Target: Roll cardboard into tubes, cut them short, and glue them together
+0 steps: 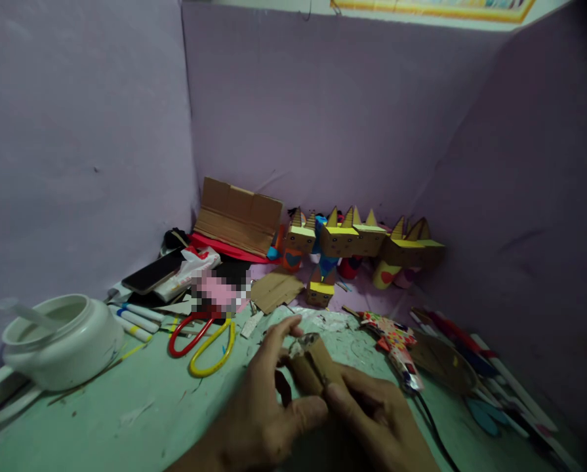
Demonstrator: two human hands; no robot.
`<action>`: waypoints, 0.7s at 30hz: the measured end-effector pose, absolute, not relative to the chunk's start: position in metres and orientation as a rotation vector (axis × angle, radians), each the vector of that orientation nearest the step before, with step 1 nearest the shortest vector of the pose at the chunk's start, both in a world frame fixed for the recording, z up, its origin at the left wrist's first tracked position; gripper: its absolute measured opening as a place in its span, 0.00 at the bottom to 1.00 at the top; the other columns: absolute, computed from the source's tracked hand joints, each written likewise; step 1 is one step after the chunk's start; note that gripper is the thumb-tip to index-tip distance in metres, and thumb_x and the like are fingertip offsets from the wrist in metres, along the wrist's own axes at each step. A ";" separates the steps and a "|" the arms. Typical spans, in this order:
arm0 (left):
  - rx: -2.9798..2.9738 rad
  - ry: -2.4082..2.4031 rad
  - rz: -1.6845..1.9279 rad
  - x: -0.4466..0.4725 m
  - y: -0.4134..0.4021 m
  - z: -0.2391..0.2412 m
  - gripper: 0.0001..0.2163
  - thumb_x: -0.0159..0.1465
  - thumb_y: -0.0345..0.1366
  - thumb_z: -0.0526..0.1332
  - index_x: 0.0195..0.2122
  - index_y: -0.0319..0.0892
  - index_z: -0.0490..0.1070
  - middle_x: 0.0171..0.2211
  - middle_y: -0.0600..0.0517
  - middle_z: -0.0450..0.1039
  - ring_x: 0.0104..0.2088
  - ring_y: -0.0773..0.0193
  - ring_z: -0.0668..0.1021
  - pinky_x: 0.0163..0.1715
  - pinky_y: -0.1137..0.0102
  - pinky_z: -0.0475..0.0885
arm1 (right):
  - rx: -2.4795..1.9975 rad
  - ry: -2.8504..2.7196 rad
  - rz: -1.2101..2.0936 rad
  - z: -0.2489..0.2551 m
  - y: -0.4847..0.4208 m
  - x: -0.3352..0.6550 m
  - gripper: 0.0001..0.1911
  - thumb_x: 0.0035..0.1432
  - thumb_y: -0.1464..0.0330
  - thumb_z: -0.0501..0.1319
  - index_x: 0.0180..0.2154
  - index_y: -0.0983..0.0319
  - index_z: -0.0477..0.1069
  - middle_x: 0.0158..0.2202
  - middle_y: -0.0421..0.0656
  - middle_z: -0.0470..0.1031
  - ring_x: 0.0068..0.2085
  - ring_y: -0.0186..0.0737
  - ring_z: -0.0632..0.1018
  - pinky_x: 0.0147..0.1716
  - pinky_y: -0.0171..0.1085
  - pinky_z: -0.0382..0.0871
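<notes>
Head view. Both hands meet low in the frame over the green bench [140, 406] and are closed on one small cardboard roll [317, 368], held just above the bench surface. The left hand [256, 410] curls its forefinger over the roll's far end and sets its thumb against the near side. The right hand [379, 419] pinches the near end from the other side, the two thumbs almost touching.

The step in hand reads as pressing the roll into shape. It is best done with even pressure from both thumbs along the seam, the tube kept round rather than flattened, and the fingers clear of the open end.

The roll is plain brown card, short, tilted away from the person, with something pale and glossy at its far mouth; what that is cannot be told.

Around it lie red and yellow scissors [204, 337] to the left, a white pot [64, 344] with a stick in it near the left edge, and markers [136, 320] between them. A row of cardboard figures [342, 239] with yellow pointed ears stands well apart against the back wall
</notes>
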State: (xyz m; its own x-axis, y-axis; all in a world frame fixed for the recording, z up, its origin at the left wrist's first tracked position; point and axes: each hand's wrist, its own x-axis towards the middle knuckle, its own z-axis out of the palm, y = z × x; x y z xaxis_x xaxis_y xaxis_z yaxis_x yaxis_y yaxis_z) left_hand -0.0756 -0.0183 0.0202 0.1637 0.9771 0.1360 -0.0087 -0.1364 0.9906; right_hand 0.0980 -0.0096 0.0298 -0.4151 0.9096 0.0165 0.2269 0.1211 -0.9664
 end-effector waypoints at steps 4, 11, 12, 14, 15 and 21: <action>1.596 1.051 1.574 -0.076 -0.026 0.021 0.19 0.54 0.35 0.67 0.46 0.51 0.68 0.49 0.49 0.64 0.27 0.68 0.69 0.24 0.73 0.68 | -1.182 -1.942 0.879 0.034 -0.013 0.120 0.20 0.58 0.57 0.57 0.49 0.56 0.72 0.44 0.44 0.78 0.44 0.50 0.78 0.41 0.40 0.73; 1.759 1.011 1.679 -0.064 -0.037 0.024 0.16 0.52 0.34 0.68 0.42 0.52 0.72 0.40 0.49 0.67 0.25 0.67 0.69 0.23 0.73 0.67 | -0.974 -2.137 0.435 0.016 -0.020 0.138 0.20 0.58 0.56 0.57 0.51 0.54 0.70 0.41 0.44 0.79 0.38 0.47 0.81 0.34 0.34 0.76; 1.773 1.018 1.673 -0.063 -0.037 0.024 0.15 0.52 0.34 0.68 0.42 0.51 0.73 0.41 0.48 0.66 0.26 0.66 0.70 0.24 0.72 0.67 | -0.951 -2.163 0.395 0.013 -0.020 0.139 0.21 0.58 0.56 0.57 0.52 0.55 0.69 0.42 0.44 0.79 0.39 0.47 0.80 0.35 0.34 0.76; 1.797 1.017 1.679 -0.062 -0.037 0.022 0.13 0.54 0.33 0.66 0.41 0.51 0.73 0.41 0.48 0.65 0.30 0.64 0.71 0.27 0.71 0.69 | -0.917 -2.193 0.335 0.009 -0.018 0.139 0.22 0.59 0.56 0.55 0.54 0.55 0.66 0.43 0.46 0.78 0.40 0.47 0.80 0.36 0.35 0.76; 1.813 1.016 1.690 -0.062 -0.037 0.021 0.12 0.55 0.33 0.65 0.41 0.51 0.73 0.42 0.47 0.65 0.31 0.63 0.72 0.28 0.71 0.69 | -0.902 -2.204 0.312 0.007 -0.018 0.138 0.22 0.60 0.56 0.55 0.54 0.55 0.65 0.43 0.46 0.78 0.40 0.47 0.80 0.36 0.35 0.76; 1.740 1.165 1.752 -0.058 -0.048 0.021 0.16 0.53 0.24 0.63 0.39 0.51 0.74 0.42 0.49 0.68 0.25 0.68 0.71 0.24 0.72 0.65 | -0.869 -2.202 0.282 0.004 -0.017 0.135 0.20 0.64 0.58 0.49 0.55 0.55 0.60 0.46 0.46 0.76 0.43 0.45 0.79 0.38 0.33 0.74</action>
